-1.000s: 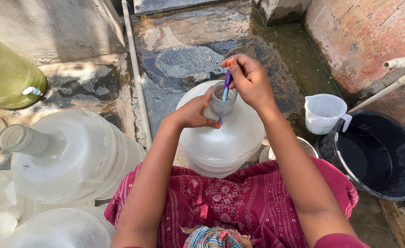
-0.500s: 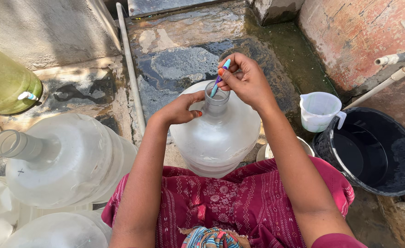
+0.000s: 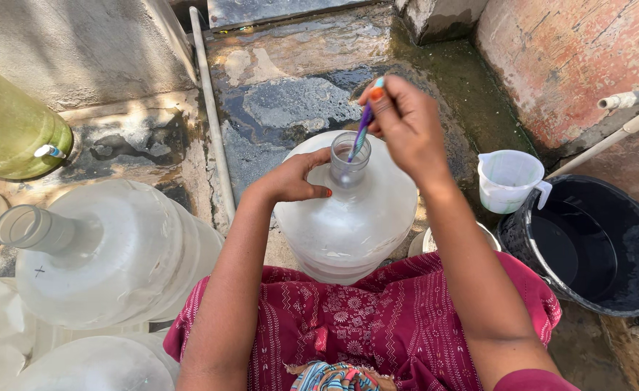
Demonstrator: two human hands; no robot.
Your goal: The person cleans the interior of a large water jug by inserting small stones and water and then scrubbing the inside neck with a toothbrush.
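Observation:
A large clear plastic water jar [image 3: 348, 217] stands upright in front of my knees on the wet stone floor. My left hand [image 3: 294, 177] grips its neck from the left side. My right hand [image 3: 405, 123] is above the jar's mouth and holds a thin purple and teal brush [image 3: 361, 129] by the handle. The brush points down into the open neck, and its lower end is inside the mouth.
Several more clear jars [image 3: 109, 250] lie on their sides at the left, with a greenish jar [image 3: 11, 127] behind them. A white jug [image 3: 509, 181] and a black bucket of water [image 3: 596, 246] stand at the right. A white pipe [image 3: 211, 116] runs along the floor.
My right hand has risen a little with the brush, still over the jar's mouth. My left hand keeps its hold on the neck. The view has shifted slightly.

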